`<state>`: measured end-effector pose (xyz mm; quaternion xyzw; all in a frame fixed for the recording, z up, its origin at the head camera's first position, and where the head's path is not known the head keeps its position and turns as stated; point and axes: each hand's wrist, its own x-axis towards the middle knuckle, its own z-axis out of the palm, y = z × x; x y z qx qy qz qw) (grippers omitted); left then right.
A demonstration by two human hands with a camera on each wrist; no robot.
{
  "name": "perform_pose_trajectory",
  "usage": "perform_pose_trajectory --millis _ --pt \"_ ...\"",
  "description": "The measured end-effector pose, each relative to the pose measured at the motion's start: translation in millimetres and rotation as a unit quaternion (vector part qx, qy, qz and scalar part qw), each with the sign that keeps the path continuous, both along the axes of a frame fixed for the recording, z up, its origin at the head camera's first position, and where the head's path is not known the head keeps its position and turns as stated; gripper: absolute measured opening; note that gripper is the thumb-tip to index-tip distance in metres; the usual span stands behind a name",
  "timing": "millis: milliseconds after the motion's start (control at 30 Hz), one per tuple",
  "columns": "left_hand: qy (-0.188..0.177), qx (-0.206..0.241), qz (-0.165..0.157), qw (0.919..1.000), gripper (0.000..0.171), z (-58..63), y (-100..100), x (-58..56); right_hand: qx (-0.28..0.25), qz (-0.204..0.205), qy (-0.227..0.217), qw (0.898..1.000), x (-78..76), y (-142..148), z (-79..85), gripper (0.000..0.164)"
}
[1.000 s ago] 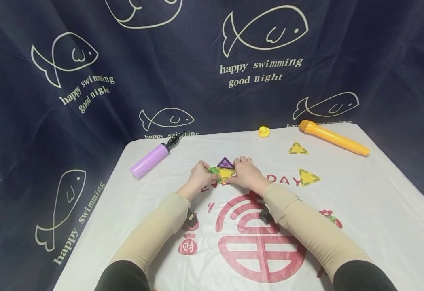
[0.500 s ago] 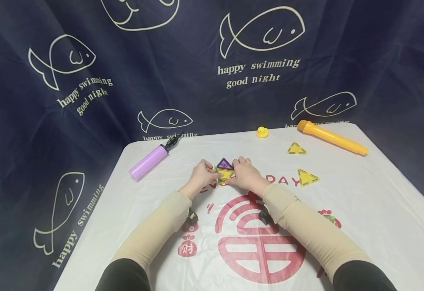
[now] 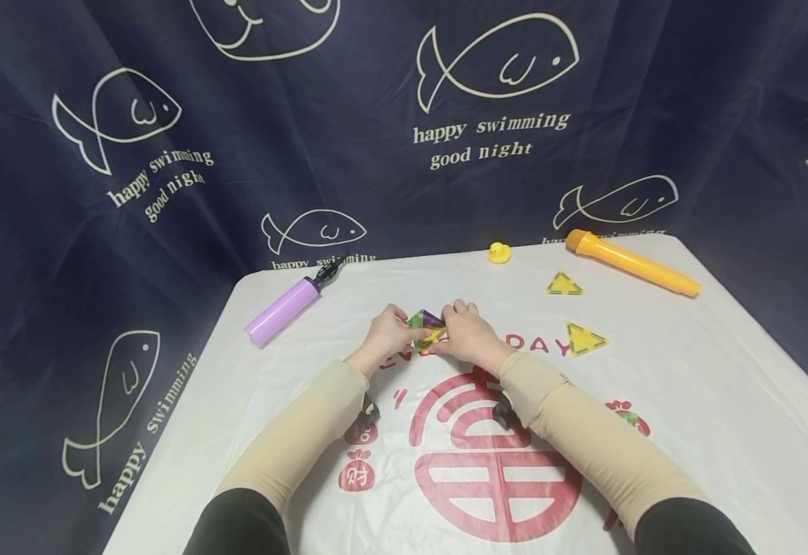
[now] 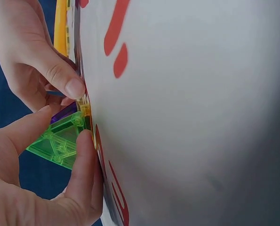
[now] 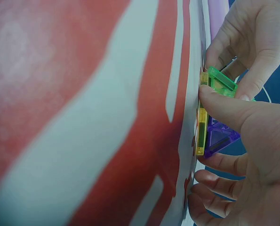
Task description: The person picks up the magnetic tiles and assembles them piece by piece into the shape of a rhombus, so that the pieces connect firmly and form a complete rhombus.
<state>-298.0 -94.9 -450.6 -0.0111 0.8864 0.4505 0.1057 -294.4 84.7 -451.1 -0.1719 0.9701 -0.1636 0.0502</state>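
Note:
My left hand point(image 3: 388, 336) pinches a green triangular magnetic tile point(image 4: 60, 141) between thumb and finger. The green tile stands tilted up from the table, its top meeting a raised purple triangular magnetic tile point(image 5: 220, 137). Beneath them a yellow triangular magnetic tile point(image 3: 435, 337) lies flat on the cloth, partly covered by my fingers. My right hand point(image 3: 472, 333) grips the yellow tile at its edges, thumb on the near side and index finger at the corner by the purple tile. Its other fingers are loosely curled against the cloth in the right wrist view.
Two loose yellow triangular tiles point(image 3: 587, 339) lie on the right of the white tablecloth point(image 3: 654, 354). Behind them are an orange microphone-shaped stick point(image 3: 633, 264) and a yellow rubber duck point(image 3: 499, 253). A lilac hand pump point(image 3: 282, 311) lies at the back left, before a dark curtain point(image 3: 348, 154).
My left hand has shifted slightly right and tipped the green tile up from beside the yellow one until it leans against the purple tile. My right hand has stayed nearly in place.

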Motion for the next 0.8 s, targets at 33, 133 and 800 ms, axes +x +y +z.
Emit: perform_pose_trajectory --millis 33,133,800 --pt "-0.001 -0.001 0.001 1.0 0.062 -0.4 -0.1 -0.3 -0.001 0.001 0.0 1.0 -0.1 -0.2 0.1 0.075" --pt "-0.002 -0.004 -0.001 1.0 0.062 -0.7 -0.5 -0.9 -0.001 0.001 0.001 1.0 0.0 -0.5 0.7 0.075" --pt "0.04 0.051 -0.163 0.9846 0.067 -3.9 -26.4 -18.9 0.011 0.005 -0.015 1.0 5.9 6.3 8.2 0.068"
